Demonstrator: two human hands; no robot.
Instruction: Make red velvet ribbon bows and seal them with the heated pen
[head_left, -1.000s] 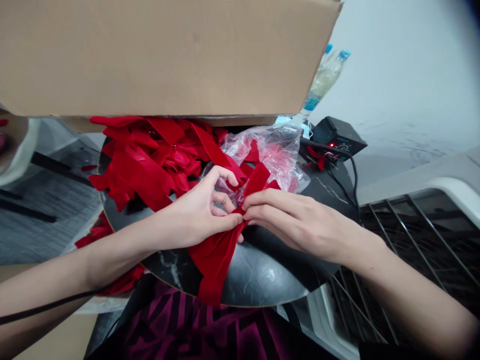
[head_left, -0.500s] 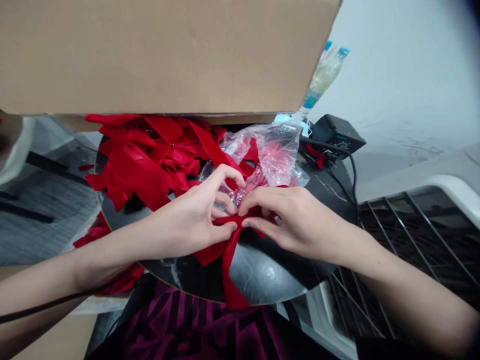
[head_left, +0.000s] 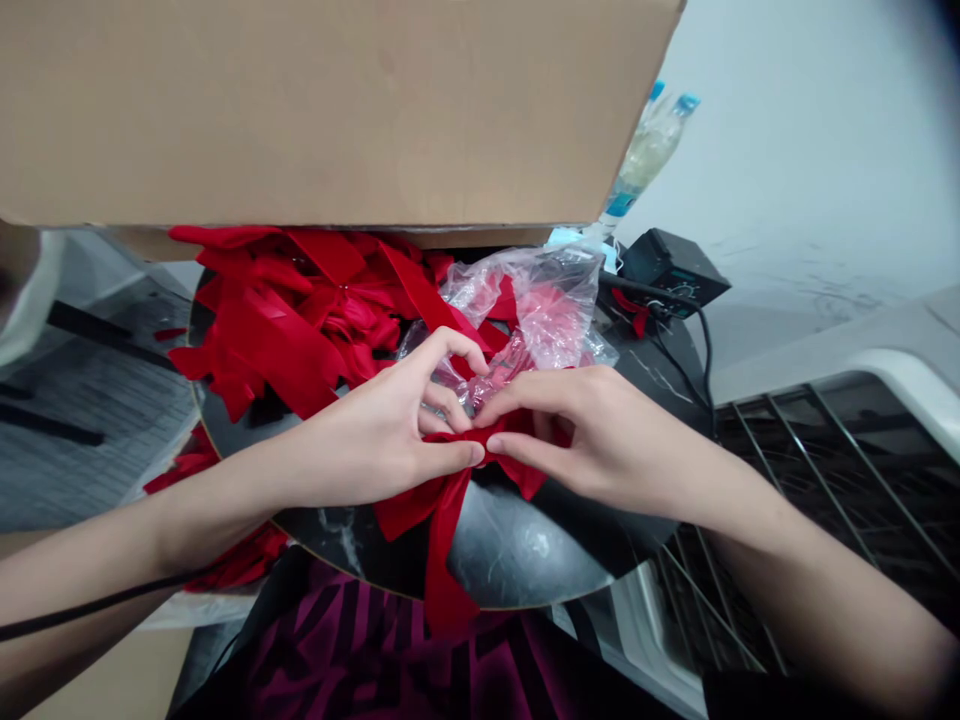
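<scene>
Between my two hands is a red ribbon bow (head_left: 448, 530), pinched at its middle, with its tails hanging toward me over the edge of the round black marbled table (head_left: 517, 560). My left hand (head_left: 420, 430) grips the bow from the left, thumb along the knot and index finger arched up. From the right, my right hand (head_left: 570, 425) pinches the same middle between thumb and index finger. The fingers partly hide the knot. Just beyond them lies a clear plastic bag (head_left: 555, 320) with red material inside.
A pile of red ribbons (head_left: 292, 330) covers the table's left side. Behind stands a large cardboard box (head_left: 337, 120). At the back right are a black device with a dial (head_left: 675, 270), its cable, and plastic bottles (head_left: 649, 155). A metal rack (head_left: 825, 490) stands to the right.
The hanging tails have swung slightly left and lower. My right fingers have shifted a little at the knot, and more ribbon shows beneath my right hand.
</scene>
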